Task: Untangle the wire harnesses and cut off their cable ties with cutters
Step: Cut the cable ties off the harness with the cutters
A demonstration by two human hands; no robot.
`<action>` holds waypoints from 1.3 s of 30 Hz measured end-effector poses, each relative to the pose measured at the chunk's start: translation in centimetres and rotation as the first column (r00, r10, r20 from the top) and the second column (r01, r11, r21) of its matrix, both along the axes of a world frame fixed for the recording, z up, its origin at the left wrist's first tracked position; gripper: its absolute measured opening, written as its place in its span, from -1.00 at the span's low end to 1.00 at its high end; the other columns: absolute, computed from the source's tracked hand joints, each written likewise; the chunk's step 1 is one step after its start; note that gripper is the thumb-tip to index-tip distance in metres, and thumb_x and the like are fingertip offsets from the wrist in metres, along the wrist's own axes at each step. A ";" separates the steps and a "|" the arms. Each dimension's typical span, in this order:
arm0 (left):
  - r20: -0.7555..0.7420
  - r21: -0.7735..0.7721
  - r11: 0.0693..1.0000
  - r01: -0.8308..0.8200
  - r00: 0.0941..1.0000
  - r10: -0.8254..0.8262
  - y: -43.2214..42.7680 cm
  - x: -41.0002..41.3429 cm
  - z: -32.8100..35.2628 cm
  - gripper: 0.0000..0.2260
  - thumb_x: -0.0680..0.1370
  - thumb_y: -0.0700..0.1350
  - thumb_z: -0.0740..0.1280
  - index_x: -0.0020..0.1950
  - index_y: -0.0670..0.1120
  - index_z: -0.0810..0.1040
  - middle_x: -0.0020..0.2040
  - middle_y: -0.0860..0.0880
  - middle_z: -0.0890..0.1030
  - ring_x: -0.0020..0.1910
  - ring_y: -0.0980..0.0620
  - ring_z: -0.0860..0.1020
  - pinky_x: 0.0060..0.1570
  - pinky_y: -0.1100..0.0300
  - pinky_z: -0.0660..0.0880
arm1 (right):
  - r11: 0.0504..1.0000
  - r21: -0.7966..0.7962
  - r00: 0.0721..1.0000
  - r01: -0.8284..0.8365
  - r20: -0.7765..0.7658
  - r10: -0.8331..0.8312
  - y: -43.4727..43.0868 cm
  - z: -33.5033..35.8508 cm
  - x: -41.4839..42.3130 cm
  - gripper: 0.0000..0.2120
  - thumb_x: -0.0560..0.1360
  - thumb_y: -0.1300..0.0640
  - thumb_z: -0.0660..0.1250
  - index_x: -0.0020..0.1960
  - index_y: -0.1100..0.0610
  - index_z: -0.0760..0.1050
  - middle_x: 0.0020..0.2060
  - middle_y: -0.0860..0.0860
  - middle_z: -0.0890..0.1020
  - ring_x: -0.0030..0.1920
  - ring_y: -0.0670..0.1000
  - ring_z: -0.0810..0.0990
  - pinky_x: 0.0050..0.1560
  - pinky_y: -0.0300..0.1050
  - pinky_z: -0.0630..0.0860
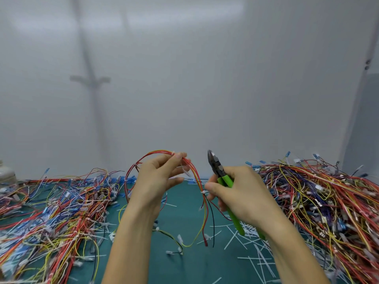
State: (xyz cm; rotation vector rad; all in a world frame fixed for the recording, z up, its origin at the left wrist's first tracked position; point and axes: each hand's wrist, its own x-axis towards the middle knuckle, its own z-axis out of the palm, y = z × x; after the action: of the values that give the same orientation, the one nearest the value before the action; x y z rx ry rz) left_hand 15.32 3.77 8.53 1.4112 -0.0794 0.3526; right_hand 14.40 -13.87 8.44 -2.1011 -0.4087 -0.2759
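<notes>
The left hand (158, 179) holds one wire harness (196, 179) up above the table. Its thumb and first fingers (176, 158) pinch the red and yellow wires at the top of a loop, and the other fingers are half straight beside the wires. From this pinch the wires hang down between the two hands, and their ends touch the green mat (184, 263).

A white cable tie (203, 192) sits on the hanging wires, just beside the thumb tip of the right hand (244, 193). This hand has its fingers curled around the green handles of the cutters (217, 169). The dark head of the cutters points upward, near the harness but apart from it.

On the mat lie many cut white tie pieces (246, 232). A big pile of coloured wires (61, 206) covers the left side, and another pile (317, 197) covers the right side. Behind the table stands a plain white wall (205, 78), and a white container (6, 173) shows at the left edge.
</notes>
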 end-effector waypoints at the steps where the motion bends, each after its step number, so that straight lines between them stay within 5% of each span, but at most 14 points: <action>1: -0.011 0.040 0.998 0.048 0.999 -0.048 0.2 -0.1 -0.1 -0.84 0.60 -0.07 0.32 0.03 -0.09 0.67 -0.07 -0.03 0.73 -0.14 0.11 0.68 -0.32 0.34 0.53 | 0.998 0.062 0.999 -0.029 -0.026 0.030 0.0 0.0 0.0 -0.86 0.48 0.16 0.43 -0.26 0.10 0.58 -0.39 -0.03 0.69 -0.49 -0.07 0.57 -0.34 -0.09 0.61; 5: -0.040 0.200 0.956 0.214 0.977 -0.210 0.7 -0.5 -0.1 -0.79 0.59 0.00 0.33 0.18 -0.02 0.60 0.06 0.00 0.71 0.02 0.03 0.69 -0.22 0.28 0.58 | 0.925 0.361 0.984 -0.120 -0.082 0.159 0.0 0.2 -0.1 -0.90 0.51 0.26 0.42 -0.19 0.17 0.59 -0.37 0.10 0.68 -0.44 -0.01 0.56 -0.34 -0.08 0.62; 9: -0.038 0.150 0.878 0.455 0.890 -0.455 0.7 -0.5 -0.4 -0.45 0.43 -0.16 0.49 0.36 0.07 0.38 0.06 -0.17 0.69 0.05 -0.11 0.67 -0.05 0.15 0.61 | 0.846 0.517 0.975 -0.131 -0.088 0.204 -0.1 0.5 -0.4 -0.94 0.51 0.28 0.41 -0.10 0.27 0.57 -0.40 0.09 0.65 -0.44 -0.01 0.57 -0.35 -0.07 0.64; 18: 0.030 0.154 0.928 0.338 0.938 -0.347 0.0 -0.1 -0.5 -0.45 0.38 -0.16 0.50 0.32 0.00 0.40 -0.09 -0.08 0.67 -0.13 0.04 0.61 -0.23 0.26 0.53 | 0.761 0.648 0.976 -0.048 -0.130 0.172 0.4 0.6 -0.4 -0.88 0.53 0.23 0.37 -0.05 0.30 0.56 -0.33 0.13 0.69 -0.41 0.00 0.57 -0.32 0.00 0.67; 22: 0.049 0.176 0.935 0.308 0.946 -0.320 -0.1 0.1 -0.8 -0.44 0.39 -0.17 0.54 0.31 -0.02 0.39 -0.19 -0.08 0.61 -0.11 0.01 0.59 0.05 0.16 0.52 | 0.727 0.686 0.981 -0.018 -0.127 0.144 0.1 0.7 -0.3 -0.89 0.55 0.20 0.35 -0.04 0.26 0.53 -0.27 0.17 0.71 -0.40 0.00 0.56 -0.35 -0.05 0.63; 27: 0.095 0.098 0.970 0.221 0.968 -0.230 -0.3 0.1 -0.8 -0.48 0.42 -0.23 0.51 0.30 -0.09 0.38 -0.17 -0.10 0.66 -0.08 -0.10 0.68 0.16 0.02 0.55 | 0.848 0.529 0.977 0.018 -0.191 0.099 -0.1 0.1 0.3 -0.78 0.58 0.10 0.32 -0.01 0.29 0.56 -0.34 0.15 0.69 -0.41 0.01 0.58 -0.24 0.11 0.68; 33: 0.112 -0.115 0.991 0.069 0.992 -0.056 -0.2 0.3 -0.3 -0.64 0.48 -0.34 0.41 0.22 -0.17 0.38 -0.12 -0.18 0.66 -0.20 -0.02 0.70 -0.22 0.26 0.59 | 0.967 0.253 0.925 -0.019 -0.361 0.113 0.3 -0.7 0.7 -0.54 0.59 -0.24 0.15 -0.04 0.16 0.51 -0.39 0.11 0.67 -0.40 0.01 0.61 -0.25 0.04 0.64; 39: 0.091 -0.138 0.990 0.028 0.996 -0.016 0.0 0.1 -0.1 -0.62 0.41 -0.36 0.46 0.17 -0.19 0.44 -0.14 -0.18 0.70 -0.25 -0.05 0.70 -0.27 0.25 0.60 | 0.995 -0.101 1.000 -0.013 0.012 0.015 1.2 -0.8 0.2 -0.57 0.65 -0.14 0.01 -0.14 0.08 0.51 -0.32 0.06 0.64 -0.25 0.08 0.63 -0.08 0.12 0.56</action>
State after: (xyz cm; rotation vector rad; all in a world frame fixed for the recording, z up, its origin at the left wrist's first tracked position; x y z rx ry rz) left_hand 15.44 3.74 8.43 1.2561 -0.1410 0.3955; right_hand 14.63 -12.64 7.59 -2.1957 -0.4535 -0.2658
